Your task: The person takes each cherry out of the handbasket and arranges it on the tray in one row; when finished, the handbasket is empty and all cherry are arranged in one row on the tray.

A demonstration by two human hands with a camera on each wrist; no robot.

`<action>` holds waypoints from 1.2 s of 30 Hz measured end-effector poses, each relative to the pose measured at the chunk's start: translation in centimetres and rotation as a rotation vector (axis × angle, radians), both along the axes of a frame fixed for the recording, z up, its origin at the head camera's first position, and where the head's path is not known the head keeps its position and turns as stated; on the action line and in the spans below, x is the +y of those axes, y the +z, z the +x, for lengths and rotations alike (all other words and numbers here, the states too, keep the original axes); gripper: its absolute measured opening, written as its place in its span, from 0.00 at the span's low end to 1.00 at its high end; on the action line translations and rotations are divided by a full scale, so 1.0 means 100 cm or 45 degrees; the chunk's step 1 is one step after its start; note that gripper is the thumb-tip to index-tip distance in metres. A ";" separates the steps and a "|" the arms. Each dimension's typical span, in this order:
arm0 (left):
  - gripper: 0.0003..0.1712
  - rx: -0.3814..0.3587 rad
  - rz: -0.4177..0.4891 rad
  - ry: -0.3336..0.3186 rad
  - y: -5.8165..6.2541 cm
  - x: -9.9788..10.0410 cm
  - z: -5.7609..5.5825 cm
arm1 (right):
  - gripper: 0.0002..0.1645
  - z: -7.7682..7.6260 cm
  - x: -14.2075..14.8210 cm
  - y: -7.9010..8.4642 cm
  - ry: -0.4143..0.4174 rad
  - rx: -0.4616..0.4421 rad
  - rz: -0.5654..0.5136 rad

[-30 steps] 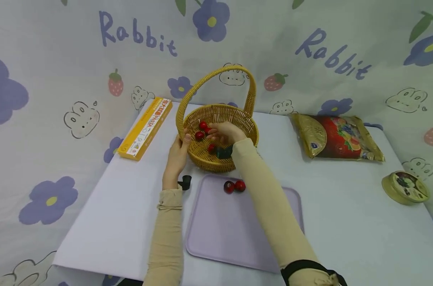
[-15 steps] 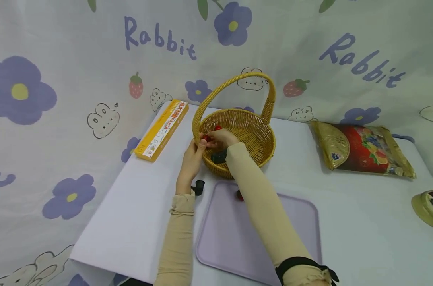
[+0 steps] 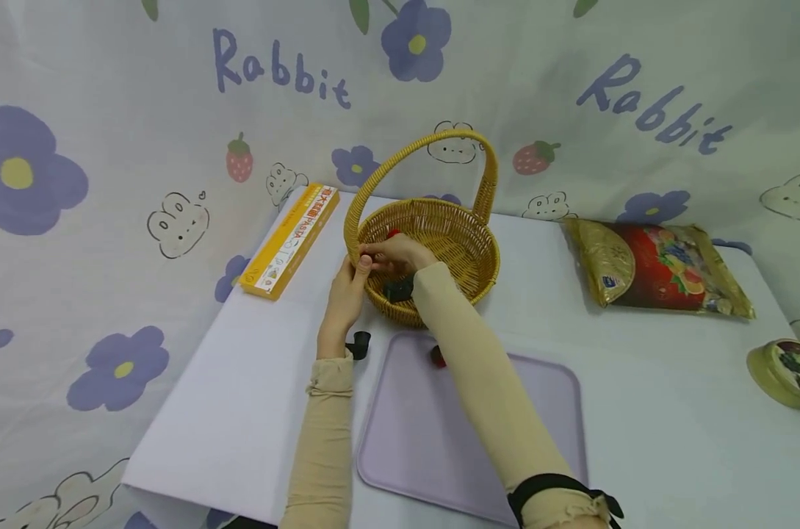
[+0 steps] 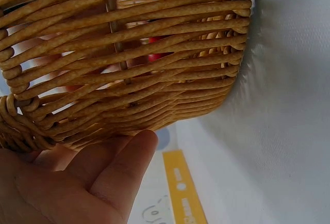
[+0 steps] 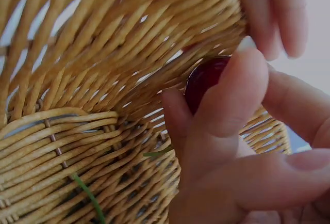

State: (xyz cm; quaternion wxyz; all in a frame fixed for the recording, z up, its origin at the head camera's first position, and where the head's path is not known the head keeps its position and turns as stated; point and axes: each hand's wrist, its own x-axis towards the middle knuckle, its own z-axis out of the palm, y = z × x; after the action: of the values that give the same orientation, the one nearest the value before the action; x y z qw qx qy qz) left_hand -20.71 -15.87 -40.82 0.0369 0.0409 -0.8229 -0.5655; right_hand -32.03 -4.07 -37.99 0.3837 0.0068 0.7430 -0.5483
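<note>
My left hand (image 3: 347, 294) holds the left rim of a yellow wicker basket (image 3: 479, 242) near the foot of its handle. In the left wrist view its fingers (image 4: 116, 175) lie against the outside of the weave. My right hand (image 3: 405, 253) reaches inside, close to the left thumb. A dark red cherry (image 5: 203, 82) is pinched in its fingers in the right wrist view. Another red cherry (image 3: 393, 233) shows behind the right hand in the head view. Thin green stems (image 5: 87, 195) appear in the basket. The right hand and forearm hide part of its inside.
A lilac tray (image 3: 406, 448) lies in front of the basket, with a dark red cherry (image 3: 437, 357) partly behind the right sleeve. A yellow pasta box (image 3: 290, 242) stands left. At right are a gold-and-red packet (image 3: 660, 268) and a round tin (image 3: 786, 373).
The right hand has moved left inside the basket, up to the rim by the left hand, and now pinches a cherry. The head view has shifted slightly. The left hand still grips the rim.
</note>
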 end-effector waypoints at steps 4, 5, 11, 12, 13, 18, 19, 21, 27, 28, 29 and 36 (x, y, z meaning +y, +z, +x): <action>0.64 0.005 0.010 -0.014 -0.001 0.000 0.000 | 0.17 0.004 0.008 0.007 0.014 0.134 0.024; 0.63 0.004 0.010 -0.013 -0.001 0.000 0.000 | 0.17 0.005 0.011 0.009 0.001 0.149 0.011; 0.61 -0.019 -0.005 -0.012 -0.003 -0.003 0.001 | 0.18 0.011 0.034 0.016 -0.073 0.169 -0.070; 0.61 -0.021 -0.004 -0.015 -0.003 -0.003 0.002 | 0.19 0.012 0.038 0.017 -0.083 0.171 -0.078; 0.61 -0.019 -0.003 -0.015 -0.003 -0.003 0.002 | 0.20 0.014 0.042 0.018 -0.088 0.177 -0.085; 0.60 -0.010 -0.004 -0.023 -0.002 -0.003 0.001 | 0.23 0.020 0.064 0.021 -0.109 0.210 -0.153; 0.60 -0.007 -0.005 -0.024 -0.002 -0.003 0.000 | 0.23 0.021 0.069 0.022 -0.105 0.216 -0.175; 0.58 -0.003 -0.007 -0.026 -0.002 -0.003 0.000 | 0.23 0.024 0.077 0.024 -0.099 0.241 -0.204; 0.56 -0.004 -0.021 -0.025 -0.003 -0.004 -0.001 | 0.22 0.036 0.101 0.028 -0.082 0.339 -0.268; 0.55 -0.005 -0.023 -0.024 -0.003 -0.004 -0.001 | 0.22 0.039 0.105 0.028 -0.080 0.355 -0.281; 0.55 -0.005 -0.021 -0.022 -0.003 -0.003 -0.001 | 0.23 0.042 0.109 0.028 -0.084 0.364 -0.296; 0.56 0.034 -0.020 -0.019 -0.002 -0.003 -0.003 | 0.24 0.064 0.140 0.029 -0.123 0.417 -0.304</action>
State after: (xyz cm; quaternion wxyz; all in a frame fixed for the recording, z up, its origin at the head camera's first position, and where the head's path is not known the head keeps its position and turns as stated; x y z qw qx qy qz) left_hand -21.01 -16.20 -41.03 0.0441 0.0270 -0.8270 -0.5598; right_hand -25.64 9.98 -35.11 0.2292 -0.0923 0.7240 -0.6441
